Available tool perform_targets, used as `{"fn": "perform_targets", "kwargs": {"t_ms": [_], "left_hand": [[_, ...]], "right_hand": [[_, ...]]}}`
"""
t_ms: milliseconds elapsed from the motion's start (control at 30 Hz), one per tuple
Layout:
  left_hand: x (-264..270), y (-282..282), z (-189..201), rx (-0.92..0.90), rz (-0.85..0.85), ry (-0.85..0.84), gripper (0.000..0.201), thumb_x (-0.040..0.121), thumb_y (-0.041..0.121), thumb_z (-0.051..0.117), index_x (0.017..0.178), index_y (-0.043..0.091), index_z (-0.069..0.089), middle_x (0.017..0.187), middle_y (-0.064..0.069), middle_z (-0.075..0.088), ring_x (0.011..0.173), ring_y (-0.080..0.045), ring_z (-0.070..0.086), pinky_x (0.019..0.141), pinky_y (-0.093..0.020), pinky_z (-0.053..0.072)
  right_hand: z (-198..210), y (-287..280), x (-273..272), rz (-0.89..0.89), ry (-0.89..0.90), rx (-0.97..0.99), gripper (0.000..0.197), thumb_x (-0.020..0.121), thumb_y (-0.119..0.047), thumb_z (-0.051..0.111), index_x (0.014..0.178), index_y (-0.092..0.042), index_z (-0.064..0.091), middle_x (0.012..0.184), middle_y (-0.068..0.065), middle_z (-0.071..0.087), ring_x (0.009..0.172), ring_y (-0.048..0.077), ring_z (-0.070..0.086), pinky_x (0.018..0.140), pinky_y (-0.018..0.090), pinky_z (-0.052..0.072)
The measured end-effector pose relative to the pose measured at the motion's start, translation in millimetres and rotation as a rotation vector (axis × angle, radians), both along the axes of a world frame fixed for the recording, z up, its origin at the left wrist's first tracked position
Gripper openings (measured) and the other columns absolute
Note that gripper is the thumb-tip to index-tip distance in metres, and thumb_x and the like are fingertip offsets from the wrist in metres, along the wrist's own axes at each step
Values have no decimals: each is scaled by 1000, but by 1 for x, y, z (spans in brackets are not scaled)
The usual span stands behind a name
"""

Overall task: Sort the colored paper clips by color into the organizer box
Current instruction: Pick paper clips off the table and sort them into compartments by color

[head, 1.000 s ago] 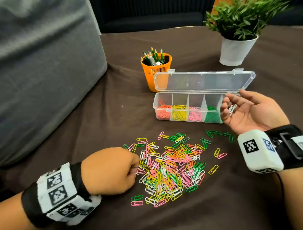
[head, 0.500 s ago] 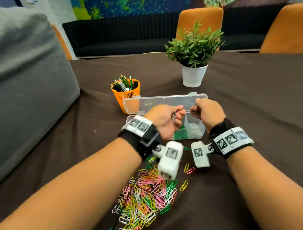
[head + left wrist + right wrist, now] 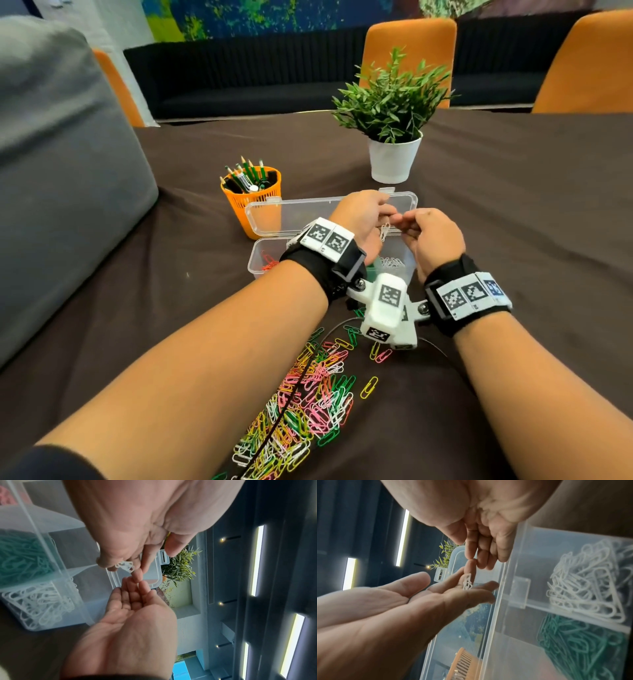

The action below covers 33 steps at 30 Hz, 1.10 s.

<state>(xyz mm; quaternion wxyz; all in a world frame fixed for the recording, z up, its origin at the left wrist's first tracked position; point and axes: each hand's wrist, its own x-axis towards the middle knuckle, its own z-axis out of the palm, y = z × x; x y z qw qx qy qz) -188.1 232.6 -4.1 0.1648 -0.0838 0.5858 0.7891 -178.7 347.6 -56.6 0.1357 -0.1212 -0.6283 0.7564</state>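
Both hands are held together above the right end of the clear organizer box [image 3: 263,262], whose lid [image 3: 294,216] is stood open behind them. A few white paper clips [image 3: 384,230] are held in the left hand [image 3: 359,219]: in the left wrist view they [image 3: 125,565] are seen resting against its loosely curled fingers [image 3: 137,574], and in the right wrist view they [image 3: 467,583] lie on those fingers near the tips. The right hand [image 3: 433,240] is held just beside, fingers bent and bunched, with one fingertip [image 3: 470,553] touching a fingertip of the left hand; nothing is seen gripped in it. In the box, a white heap [image 3: 583,582] fills the end compartment and a green heap [image 3: 583,646] the one next to it; a few orange-red clips [image 3: 269,262] show at the far left end, while the middle compartments are hidden by the left wrist. The unsorted pile of mixed clips [image 3: 305,404] is spread on the dark brown tablecloth [image 3: 531,212] between the forearms, nearer the person than the box. An orange pencil cup [image 3: 251,193] stands just behind the lid's left end, and a potted plant [image 3: 394,120] in a white pot is set farther back. Black-and-white square code markers are carried on both wrist bands [image 3: 329,238]; no readable writing or brand is shown anywhere.
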Motion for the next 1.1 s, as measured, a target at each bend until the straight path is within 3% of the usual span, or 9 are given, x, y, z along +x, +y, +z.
{"fn": "perform_targets", "kwargs": {"t_ms": [67,167,267,367,467,633,800,933,1100], "left_hand": [[2,-5,2,37,-67,0,26,98,22,45,112,4,57,107,-16,61,41,-8,48,54,-25,32],[7,-10,6,30,-239,-13,23,92,33,49,93,11,57,91,-7,54,57,-13,33,54,-27,25],[17,-14,13,-73,-288,44,16,85,27,58,93,14,58,91,-7,56,78,-20,46,62,-26,32],[39,-46,31,-495,-388,322,10,96,12,58,104,10,64,94,-9,65,86,-17,61,67,-23,48],[58,-107,44,-1144,-604,695,9,91,13,66,98,15,72,84,3,68,73,-7,61,66,-13,47],[91,-197,21,-1622,-776,580,9,84,24,69,88,21,76,74,9,69,69,-8,61,69,-26,50],[116,-225,-14,-1647,-759,436,14,80,39,74,83,26,74,72,11,69,67,-4,62,73,-32,56],[128,-231,-30,-1678,-769,380,34,76,55,75,76,22,71,67,6,68,65,-10,63,67,-31,55],[137,-233,-47,-1606,-702,348,30,74,53,78,75,24,69,67,9,67,66,-8,61,65,-28,51]], "right_hand": [[-2,-2,-1,-1,19,-28,22,90,-6,43,79,-12,62,79,8,68,76,17,64,82,36,50],[-1,-4,0,-9,15,7,19,91,-8,44,82,-12,59,78,7,66,73,16,61,80,36,48],[-3,1,-1,-2,7,82,10,84,-18,52,78,-18,61,80,6,67,80,21,62,85,43,51],[0,2,5,73,26,380,5,72,-30,64,70,-25,65,80,4,70,78,20,62,85,49,52],[16,-10,25,266,182,517,11,82,-13,72,82,-23,66,87,13,69,80,23,64,80,39,53],[39,-67,53,736,251,946,10,81,-10,76,83,-17,70,77,-1,71,69,12,64,73,25,51],[22,-142,68,1052,138,1492,5,82,-28,70,83,-23,71,74,-10,65,75,11,62,69,23,45],[7,-181,76,1105,74,1681,27,82,-44,68,83,-16,67,78,-1,67,77,22,62,72,30,52],[6,-198,76,1198,29,1709,20,81,-37,72,88,-17,70,85,0,70,80,21,65,71,29,52]]}}
